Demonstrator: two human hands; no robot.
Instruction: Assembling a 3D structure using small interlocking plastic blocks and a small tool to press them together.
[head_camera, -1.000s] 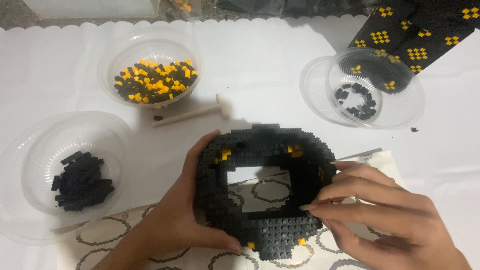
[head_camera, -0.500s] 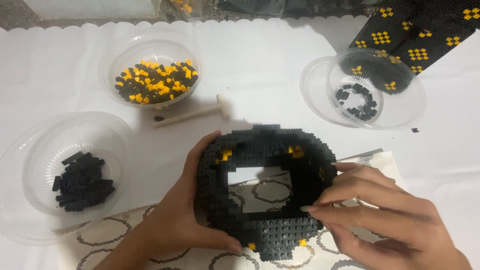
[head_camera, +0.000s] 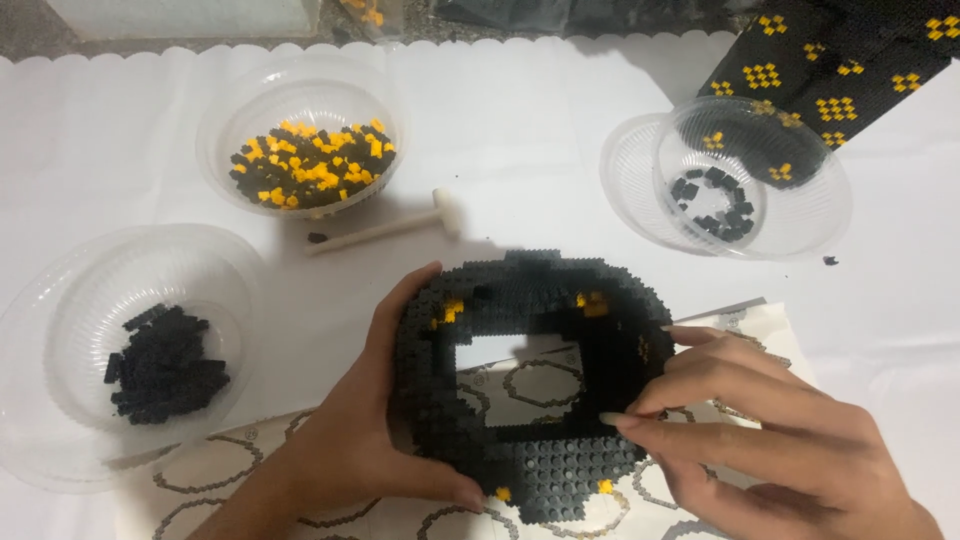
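I am midway through building a black brick ring (head_camera: 530, 385), a thick frame of small studded bricks with a few orange ones set in it and a square opening in its middle. It lies near me on a printed sheet (head_camera: 745, 330), over the white tablecloth (head_camera: 520, 120).

My left hand (head_camera: 365, 440) cups the ring's left side, thumb curled under the near edge and fingers wrapped up along the outer wall, closed firmly on it to steady it. My right hand (head_camera: 770, 430) comes in from the right, fingers stretched out and pressed together, tips on the ring's right inner edge; whether a small brick sits under them I cannot tell.

By my judgement this is the pressing-on step, and the next move wants a fresh piece: black ones lie in the clear bowl (head_camera: 60, 330) to the left, mixed black and orange in the far bowl (head_camera: 225, 120).
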